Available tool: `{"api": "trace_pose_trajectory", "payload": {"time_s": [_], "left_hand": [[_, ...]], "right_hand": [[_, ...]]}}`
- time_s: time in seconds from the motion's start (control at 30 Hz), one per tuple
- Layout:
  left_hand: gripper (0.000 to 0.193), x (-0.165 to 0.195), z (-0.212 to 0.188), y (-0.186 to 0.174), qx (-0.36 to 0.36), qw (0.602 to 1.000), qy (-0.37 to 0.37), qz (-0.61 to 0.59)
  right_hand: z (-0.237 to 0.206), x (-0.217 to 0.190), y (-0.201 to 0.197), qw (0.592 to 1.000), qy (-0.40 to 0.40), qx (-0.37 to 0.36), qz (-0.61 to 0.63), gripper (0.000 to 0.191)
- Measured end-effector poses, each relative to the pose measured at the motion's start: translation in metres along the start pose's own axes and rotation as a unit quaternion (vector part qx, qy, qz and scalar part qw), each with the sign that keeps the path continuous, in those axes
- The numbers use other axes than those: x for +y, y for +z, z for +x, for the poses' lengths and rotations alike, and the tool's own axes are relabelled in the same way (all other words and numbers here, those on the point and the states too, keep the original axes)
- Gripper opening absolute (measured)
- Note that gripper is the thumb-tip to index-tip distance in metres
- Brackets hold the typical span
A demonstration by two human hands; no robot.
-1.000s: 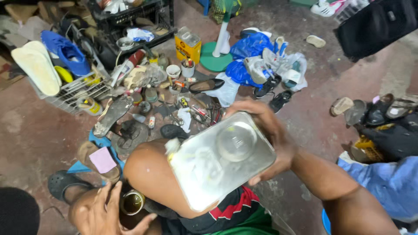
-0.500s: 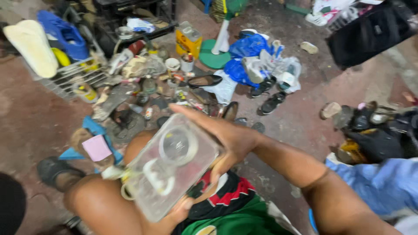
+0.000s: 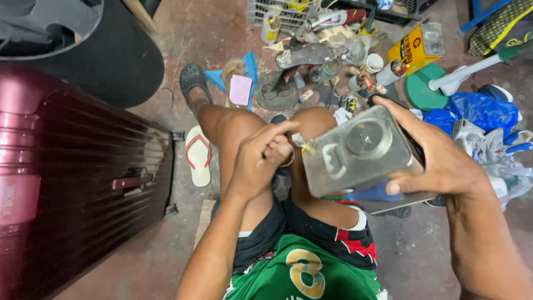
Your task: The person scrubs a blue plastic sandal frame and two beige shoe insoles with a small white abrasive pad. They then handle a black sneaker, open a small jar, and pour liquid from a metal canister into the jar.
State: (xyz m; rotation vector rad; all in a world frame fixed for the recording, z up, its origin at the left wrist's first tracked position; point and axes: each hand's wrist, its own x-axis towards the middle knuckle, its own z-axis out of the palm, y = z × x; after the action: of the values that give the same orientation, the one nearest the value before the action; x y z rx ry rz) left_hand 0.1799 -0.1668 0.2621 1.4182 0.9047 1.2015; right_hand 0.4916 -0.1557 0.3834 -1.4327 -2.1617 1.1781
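Head view: our right hand (image 3: 444, 166) grips the tilted metal can (image 3: 361, 153), pouring into a small tin (image 3: 287, 161) pinched by our left hand (image 3: 258, 161); overtilting could spill glue onto our knee (image 3: 319, 119).

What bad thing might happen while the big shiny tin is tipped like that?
The right hand tilts the large rectangular metal can so yellowish liquid runs toward a small round container in the left hand. The opening looks small, so liquid might miss and land on the bare knee. The can looks bulky for one hand, so it might slip or pour too fast.
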Motion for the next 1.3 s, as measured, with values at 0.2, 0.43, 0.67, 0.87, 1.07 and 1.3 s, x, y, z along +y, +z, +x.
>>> {"api": "trace_pose_trajectory", "payload": {"time_s": [0.2, 0.43, 0.67, 0.87, 1.07, 1.3], "left_hand": [[0.021, -0.017, -0.008, -0.004, 0.006, 0.999, 0.035, 0.029], [0.030, -0.033, -0.002, 0.001, 0.144, 0.974, -0.056, -0.169], [0.027, -0.055, 0.005, -0.044, 0.289, 0.933, -0.046, -0.211], [0.029, -0.048, -0.010, -0.041, 0.216, 0.974, -0.011, -0.072], [0.025, -0.042, -0.006, -0.055, 0.218, 0.975, 0.037, -0.009], [0.026, -0.044, -0.007, -0.057, 0.213, 0.977, 0.000, -0.017]], "right_hand": [[0.028, -0.023, 0.010, 0.997, -0.010, -0.046, -0.057, 0.132], [0.045, -0.029, 0.015, 0.995, -0.042, -0.053, -0.074, 0.128], [0.051, -0.029, 0.014, 0.990, 0.030, -0.099, -0.094, 0.130], [0.069, -0.028, 0.014, 0.965, 0.075, -0.171, -0.184, 0.135], [0.087, -0.032, 0.020, 0.953, 0.043, -0.203, -0.223, 0.137], [0.096, -0.034, 0.026, 0.932, 0.053, -0.211, -0.291, 0.139]]}}
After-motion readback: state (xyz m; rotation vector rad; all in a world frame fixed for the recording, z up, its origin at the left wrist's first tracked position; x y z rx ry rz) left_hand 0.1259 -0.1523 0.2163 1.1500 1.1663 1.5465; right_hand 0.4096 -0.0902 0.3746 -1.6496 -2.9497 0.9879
